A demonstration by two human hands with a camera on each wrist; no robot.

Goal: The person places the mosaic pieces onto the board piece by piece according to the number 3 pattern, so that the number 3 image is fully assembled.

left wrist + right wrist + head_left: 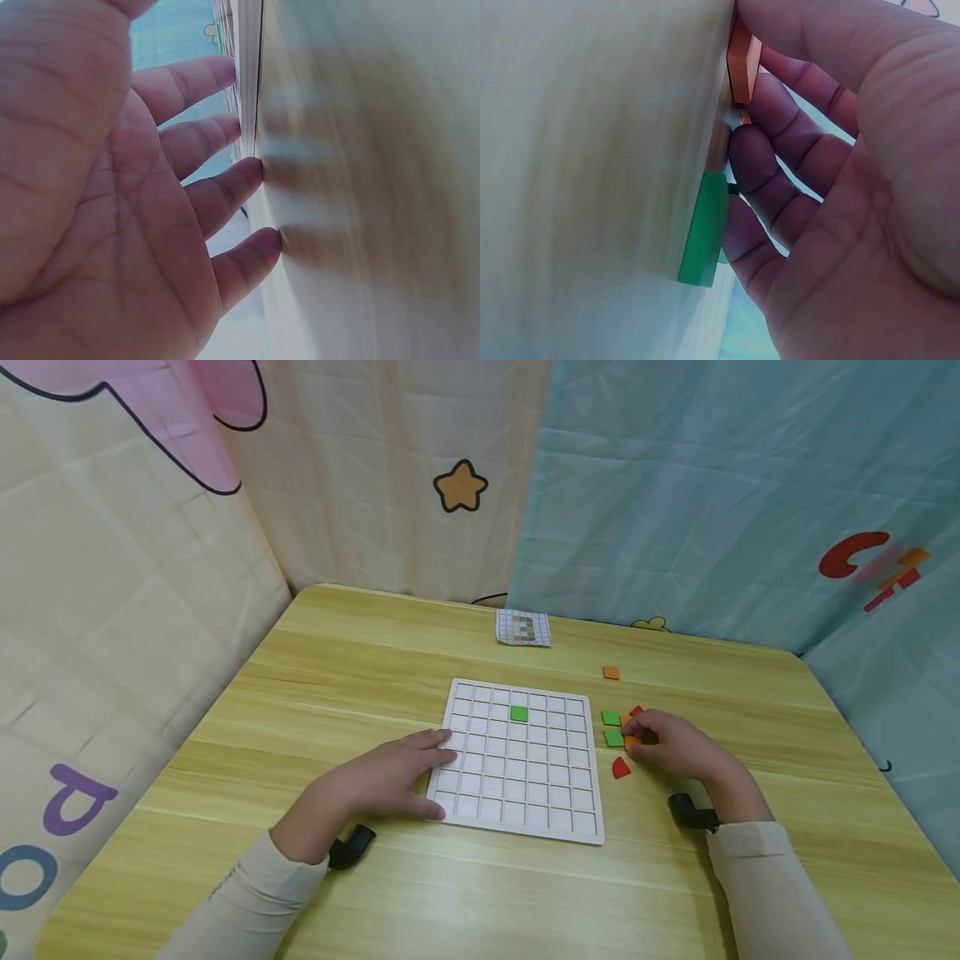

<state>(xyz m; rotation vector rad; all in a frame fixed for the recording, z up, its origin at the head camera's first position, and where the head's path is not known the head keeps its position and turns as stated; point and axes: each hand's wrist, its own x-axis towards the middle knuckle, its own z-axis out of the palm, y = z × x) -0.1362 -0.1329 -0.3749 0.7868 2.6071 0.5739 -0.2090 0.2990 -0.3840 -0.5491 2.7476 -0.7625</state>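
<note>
Pale left sleeve [255, 889] up close, and from it the left hand [382, 777], fingers spread on the edge of a white grid board [537, 771], probably to keep it from sliding. It sits between the hands, one green tile [519, 714] on it; beyond both, a printed card [523, 628], presumably there for easy glancing. Just left of the other hand, loose green tiles [611, 717] and a red piece [621, 767], handily close; and the right hand [678, 747], well apart from its partner, pinches an orange tile [742, 64].

Softly glossy wood-grain tabletop [360, 643], matt board [516, 768], smooth plastic-looking tiles [705, 236], creased cloth backdrop [375, 527]
</note>
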